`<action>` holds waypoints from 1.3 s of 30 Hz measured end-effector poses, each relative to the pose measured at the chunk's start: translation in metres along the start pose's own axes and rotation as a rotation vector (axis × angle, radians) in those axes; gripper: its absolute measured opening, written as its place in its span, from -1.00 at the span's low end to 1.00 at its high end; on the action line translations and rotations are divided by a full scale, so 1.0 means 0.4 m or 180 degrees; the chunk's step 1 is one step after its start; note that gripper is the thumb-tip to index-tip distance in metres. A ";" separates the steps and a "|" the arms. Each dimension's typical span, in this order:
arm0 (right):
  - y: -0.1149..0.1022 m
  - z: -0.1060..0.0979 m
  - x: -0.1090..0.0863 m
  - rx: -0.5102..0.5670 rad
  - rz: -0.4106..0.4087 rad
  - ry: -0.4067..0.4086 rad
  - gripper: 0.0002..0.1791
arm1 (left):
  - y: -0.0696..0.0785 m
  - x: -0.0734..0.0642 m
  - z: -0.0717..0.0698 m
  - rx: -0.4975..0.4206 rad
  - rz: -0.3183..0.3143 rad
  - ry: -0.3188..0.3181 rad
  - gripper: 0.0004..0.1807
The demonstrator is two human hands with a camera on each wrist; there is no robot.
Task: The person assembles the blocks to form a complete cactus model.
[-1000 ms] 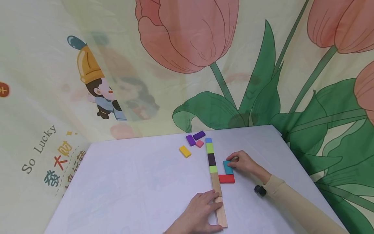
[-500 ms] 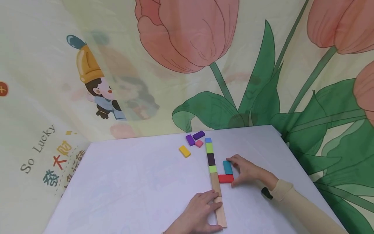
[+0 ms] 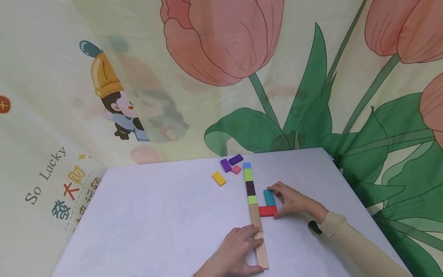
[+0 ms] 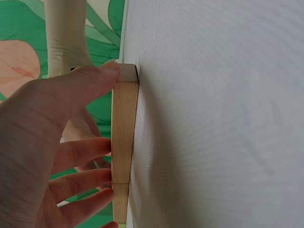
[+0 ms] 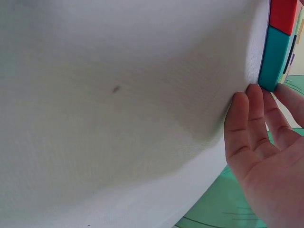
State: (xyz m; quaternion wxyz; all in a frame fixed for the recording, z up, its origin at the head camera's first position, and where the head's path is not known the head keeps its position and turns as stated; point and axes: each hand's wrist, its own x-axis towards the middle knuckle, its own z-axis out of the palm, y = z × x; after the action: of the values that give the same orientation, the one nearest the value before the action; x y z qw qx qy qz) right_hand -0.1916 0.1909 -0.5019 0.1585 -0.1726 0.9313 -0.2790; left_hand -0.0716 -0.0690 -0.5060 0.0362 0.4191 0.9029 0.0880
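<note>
In the head view my left hand [image 3: 231,249] rests on two plain wooden blocks [image 3: 255,215] laid end to end. Its thumb touches the near end, and its loosely spread fingertips lie on the upper face, as the left wrist view shows of the wooden block [image 4: 124,133]. My right hand [image 3: 292,199] spans a teal block [image 3: 269,198] and a red block [image 3: 267,211]. The index finger is at the teal block's far end, the thumb at the red one's outer end. In the right wrist view, fingertips meet the end of the teal block [image 5: 274,57].
Beyond the wooden blocks the row runs on with green [image 3: 252,199], black [image 3: 250,188], green and blue [image 3: 247,165] blocks. Left of its far end lie a yellow block [image 3: 219,178], a pink block [image 3: 236,169] and two purple blocks [image 3: 225,165]. A tulip-printed cloth [image 3: 221,50] hangs behind the white table [image 3: 149,215].
My right hand has gone from pinching the teal block to a wider span, its thumb now at the red block's end. My left hand stays in place.
</note>
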 end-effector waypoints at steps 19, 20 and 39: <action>-0.089 -0.062 0.211 0.0096 -0.0044 0.0674 -0.55 | -0.016 -0.009 -0.006 -0.0204 -0.0108 -0.0239 -0.28; -0.098 -0.063 0.232 0.0061 -0.0050 0.0675 -0.56 | -0.016 -0.009 -0.006 -0.0233 -0.0105 -0.0234 -0.28; -0.186 -0.031 0.446 -0.0501 0.0909 0.0889 -0.47 | -0.013 0.001 0.004 0.0001 0.0181 0.0075 -0.27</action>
State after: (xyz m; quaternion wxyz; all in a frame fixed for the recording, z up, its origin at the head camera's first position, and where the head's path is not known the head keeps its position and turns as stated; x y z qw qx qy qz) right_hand -0.3378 0.0652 -0.4849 0.0518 -0.0105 0.9781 -0.2013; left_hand -0.0756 -0.0717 -0.5086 0.0230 0.4435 0.8911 0.0937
